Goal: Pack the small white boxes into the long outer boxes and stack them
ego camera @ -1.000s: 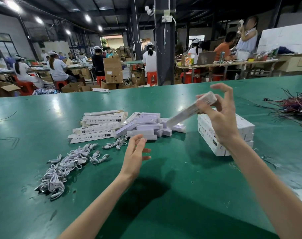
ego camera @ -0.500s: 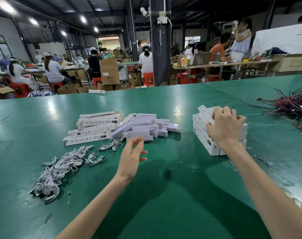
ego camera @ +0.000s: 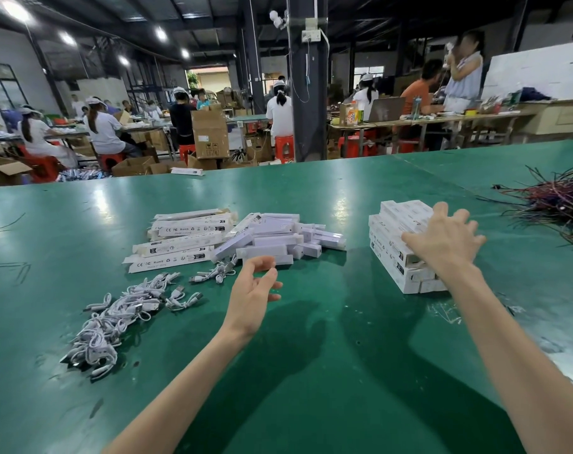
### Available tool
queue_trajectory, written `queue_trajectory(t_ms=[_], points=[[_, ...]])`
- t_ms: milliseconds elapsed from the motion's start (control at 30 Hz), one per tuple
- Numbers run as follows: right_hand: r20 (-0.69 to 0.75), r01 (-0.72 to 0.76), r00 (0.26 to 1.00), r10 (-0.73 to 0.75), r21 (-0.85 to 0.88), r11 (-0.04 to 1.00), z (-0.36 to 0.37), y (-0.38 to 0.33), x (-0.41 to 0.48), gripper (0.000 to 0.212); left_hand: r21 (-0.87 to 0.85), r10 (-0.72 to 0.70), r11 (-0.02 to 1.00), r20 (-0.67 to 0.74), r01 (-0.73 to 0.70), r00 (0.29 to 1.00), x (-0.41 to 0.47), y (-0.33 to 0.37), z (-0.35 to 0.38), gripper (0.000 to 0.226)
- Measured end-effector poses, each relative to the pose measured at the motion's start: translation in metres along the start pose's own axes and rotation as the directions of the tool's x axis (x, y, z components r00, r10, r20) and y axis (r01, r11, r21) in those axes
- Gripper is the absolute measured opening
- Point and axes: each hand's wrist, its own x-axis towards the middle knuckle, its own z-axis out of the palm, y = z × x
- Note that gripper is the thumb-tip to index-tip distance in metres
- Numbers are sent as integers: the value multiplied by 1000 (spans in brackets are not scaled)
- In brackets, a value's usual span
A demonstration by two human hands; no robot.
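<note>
Head view: right hand (ego camera: 445, 244), fingers spread, over long outer boxes (ego camera: 397, 221) stack; left hand (ego camera: 252, 290) loosely curled, empty, near small white boxes (ego camera: 272, 240).

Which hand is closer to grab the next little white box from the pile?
Probably the left hand: it hovers open right in front of the pile of small white boxes. The right hand is off to the side, spread over the stack of packed boxes.

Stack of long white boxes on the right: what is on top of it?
Only the right hand, fingers spread, over the stack; the box tops beneath the hand are hidden.
</note>
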Motion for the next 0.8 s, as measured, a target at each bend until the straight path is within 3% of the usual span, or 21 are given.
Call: queue_trajectory(t_ms=[167,300,367,433,567,633,800], points=[[-1,10,1000,-10,4,1000,1,1,0,65,76,18,997,-78,-12,997,18,10,-14,15],[23,2,1000,-2,-15,1000,3,1,2,70,339,44,940,-228,37,973,61,19,-58,16],[32,-11,999,12,-48,999,3,-1,2,80,556,89,829,-250,68,964,84,16,-86,26],[26,-23,999,25,-59,998,3,-2,2,86,749,85,652,-226,118,970,105,6,-113,37],[-19,-6,1000,6,-6,1000,6,0,2,72,946,-63,283,-144,156,988,130,-18,-153,62],[-43,8,999,-8,18,1000,8,0,2,65,975,-107,190,-92,112,990,139,-31,-161,65],[-90,14,996,-11,42,999,11,1,4,64,992,-141,79,-89,101,986,157,-50,-171,60]])
